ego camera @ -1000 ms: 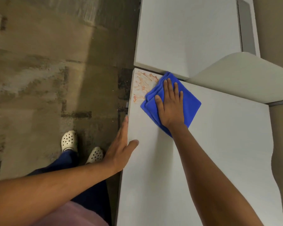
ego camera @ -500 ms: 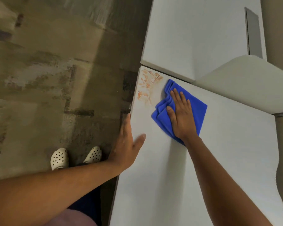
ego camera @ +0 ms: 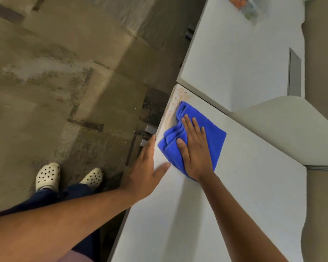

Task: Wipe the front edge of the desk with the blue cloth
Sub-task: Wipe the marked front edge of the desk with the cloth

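A folded blue cloth [ego camera: 212, 129] lies on the white desk [ego camera: 235, 195], close to its front edge near the far corner. My right hand [ego camera: 194, 148] presses flat on the cloth, fingers spread. Faint orange marks [ego camera: 175, 102] remain on the desk at the corner, just beyond the cloth and partly under it. My left hand [ego camera: 147, 168] rests on the desk's front edge, thumb on top, fingers along the side, just left of the cloth and not touching it.
A second white desk [ego camera: 235, 53] adjoins beyond the corner, with a blurred clear container [ego camera: 248, 8] at its far end. A beige partition [ego camera: 284, 129] runs to the right. My feet in white clogs [ego camera: 68, 176] stand on the floor left of the desk.
My right hand has slid the cloth left toward the front edge, over much of the orange marks, which look fainter. My left hand stays on the edge. The camera has tilted.
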